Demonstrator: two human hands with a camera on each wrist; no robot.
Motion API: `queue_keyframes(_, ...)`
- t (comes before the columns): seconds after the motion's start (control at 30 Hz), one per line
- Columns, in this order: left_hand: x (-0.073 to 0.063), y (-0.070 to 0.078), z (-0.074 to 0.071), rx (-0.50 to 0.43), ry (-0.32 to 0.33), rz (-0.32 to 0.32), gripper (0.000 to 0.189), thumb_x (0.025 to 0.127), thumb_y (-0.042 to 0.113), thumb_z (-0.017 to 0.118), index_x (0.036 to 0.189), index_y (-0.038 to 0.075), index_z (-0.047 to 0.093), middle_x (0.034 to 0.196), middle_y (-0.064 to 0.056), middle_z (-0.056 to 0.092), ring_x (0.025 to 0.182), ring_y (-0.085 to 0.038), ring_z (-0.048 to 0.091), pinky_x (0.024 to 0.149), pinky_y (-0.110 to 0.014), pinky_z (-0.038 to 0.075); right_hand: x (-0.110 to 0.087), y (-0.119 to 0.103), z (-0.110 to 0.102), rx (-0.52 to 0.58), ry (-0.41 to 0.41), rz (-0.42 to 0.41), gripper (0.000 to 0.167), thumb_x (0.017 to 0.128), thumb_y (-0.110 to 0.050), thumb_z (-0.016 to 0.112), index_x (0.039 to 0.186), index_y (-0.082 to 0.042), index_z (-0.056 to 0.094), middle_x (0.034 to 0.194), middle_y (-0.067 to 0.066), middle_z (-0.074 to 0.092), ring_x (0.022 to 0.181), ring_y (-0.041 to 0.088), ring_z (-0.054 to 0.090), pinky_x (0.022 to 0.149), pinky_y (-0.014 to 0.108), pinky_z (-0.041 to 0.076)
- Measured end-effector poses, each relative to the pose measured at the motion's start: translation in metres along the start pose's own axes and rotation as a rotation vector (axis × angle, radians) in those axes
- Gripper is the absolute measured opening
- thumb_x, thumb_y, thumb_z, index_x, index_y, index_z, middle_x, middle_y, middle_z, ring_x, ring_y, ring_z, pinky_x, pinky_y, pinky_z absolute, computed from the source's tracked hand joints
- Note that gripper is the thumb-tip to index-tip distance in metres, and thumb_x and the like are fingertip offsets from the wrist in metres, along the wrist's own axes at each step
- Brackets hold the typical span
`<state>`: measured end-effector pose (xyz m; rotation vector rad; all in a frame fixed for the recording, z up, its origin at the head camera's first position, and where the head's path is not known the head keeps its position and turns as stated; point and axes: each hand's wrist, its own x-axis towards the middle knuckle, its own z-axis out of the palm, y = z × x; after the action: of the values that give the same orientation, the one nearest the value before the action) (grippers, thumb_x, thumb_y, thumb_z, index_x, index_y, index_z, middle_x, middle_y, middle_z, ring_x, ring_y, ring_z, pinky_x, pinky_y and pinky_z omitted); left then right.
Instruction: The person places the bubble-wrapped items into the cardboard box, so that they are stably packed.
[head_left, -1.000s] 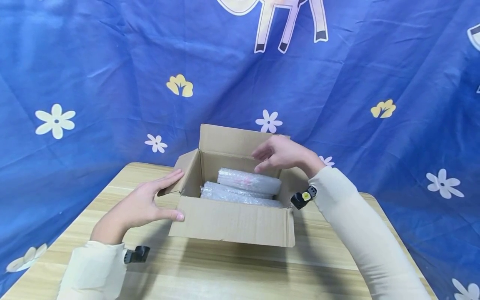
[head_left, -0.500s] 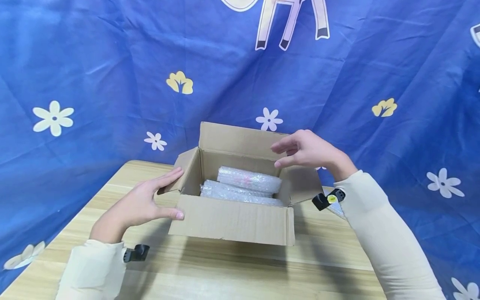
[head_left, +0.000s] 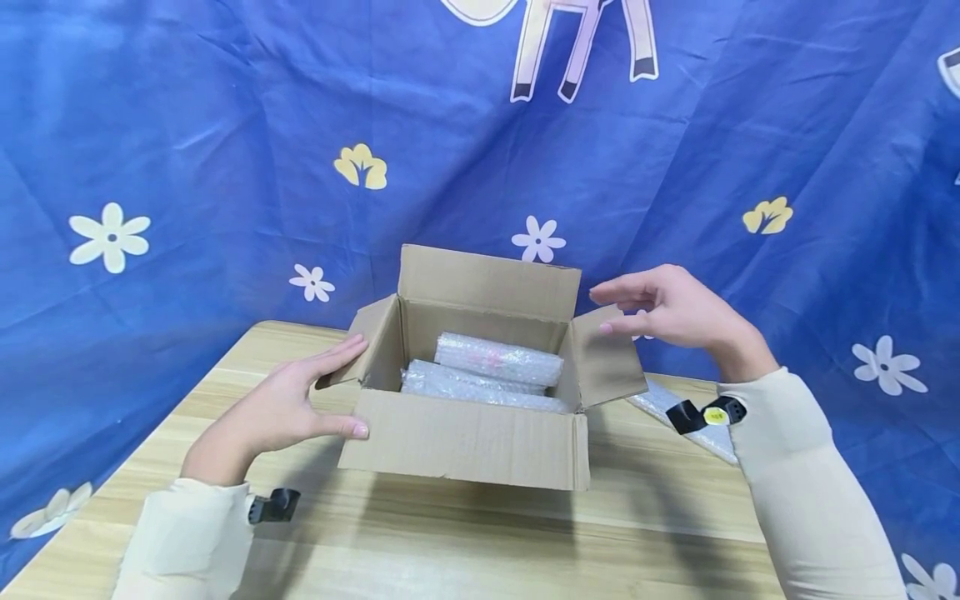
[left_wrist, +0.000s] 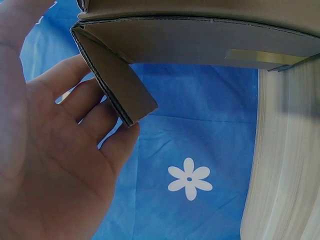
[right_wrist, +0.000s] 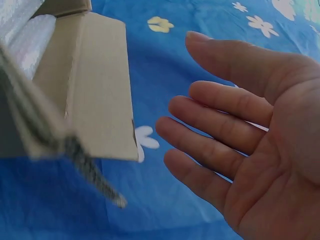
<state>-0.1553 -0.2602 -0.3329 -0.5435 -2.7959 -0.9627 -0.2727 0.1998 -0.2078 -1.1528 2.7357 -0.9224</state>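
A cardboard box (head_left: 463, 442) sits on the table with its flaps folded outward. Inside it lie several rolls of bubble wrap (head_left: 498, 360), one showing a faint pink patch. On the left, my left hand (head_left: 281, 408) has its fingers extended along the outside of the side flap (left_wrist: 117, 75), the thumb at the edge of the front flap. Past the box's right side flap (head_left: 606, 354), my right hand (head_left: 671, 308) hovers in the air holding nothing. In the right wrist view its fingers are spread and relaxed, apart from the flap (right_wrist: 102, 90).
A flat piece of bubble wrap (head_left: 708, 437) lies on the wooden table (head_left: 450, 542) at the right, partly behind my right wrist. Directly behind the table hangs a blue cloth (head_left: 225, 167) printed with flowers.
My right hand has moved from above the box's inside out to the right, past the side flap, uncovering the flap and the flat bubble wrap. My left hand has stayed in place.
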Motion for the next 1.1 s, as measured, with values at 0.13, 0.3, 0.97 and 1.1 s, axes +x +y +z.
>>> queue_keyframes(0.13, 0.000, 0.001, 0.000, 0.000, -0.001, -0.006, 0.110, 0.069, 0.055, 0.087, 0.157, 0.016, 0.035, 0.160, -0.010, 0.031, 0.143, -0.038, 0.030, 0.109, -0.062, 0.029, -0.017, 0.004, -0.006, 0.023, 0.024, 0.070, 0.046, 0.088, -0.027, 0.079, 0.130, -0.010, 0.068, 0.125, 0.003, 0.068, 0.113, 0.020, 0.064, 0.092, 0.029, 0.051)
queue_keyframes(0.3, 0.000, 0.001, -0.001, 0.002, 0.002, -0.001, 0.109, 0.069, 0.055, 0.087, 0.157, 0.016, 0.035, 0.160, -0.010, 0.031, 0.143, -0.038, 0.030, 0.109, -0.062, 0.030, -0.039, 0.017, -0.010, 0.056, 0.097, 0.163, 0.047, 0.088, -0.027, 0.080, 0.131, -0.013, 0.068, 0.125, 0.002, 0.068, 0.110, 0.011, 0.064, 0.090, 0.023, 0.051)
queue_keyframes(0.97, 0.000, -0.001, 0.002, 0.004, 0.003, 0.001, 0.109, 0.069, 0.056, 0.087, 0.157, 0.016, 0.036, 0.159, -0.011, 0.032, 0.143, -0.039, 0.031, 0.109, -0.063, 0.030, -0.095, 0.088, -0.003, 0.133, 0.182, 0.261, 0.057, 0.087, -0.021, 0.080, 0.137, -0.001, 0.060, 0.130, 0.019, 0.063, 0.105, 0.003, 0.065, 0.082, 0.018, 0.054)
queue_keyframes(1.1, 0.000, -0.001, 0.001, 0.010, 0.001, -0.004, 0.110, 0.069, 0.057, 0.087, 0.157, 0.016, 0.035, 0.160, -0.011, 0.031, 0.143, -0.039, 0.031, 0.109, -0.062, 0.029, -0.102, 0.104, -0.001, 0.115, 0.180, 0.282, 0.058, 0.089, -0.024, 0.079, 0.137, 0.000, 0.059, 0.130, 0.019, 0.063, 0.105, 0.001, 0.063, 0.082, 0.017, 0.053)
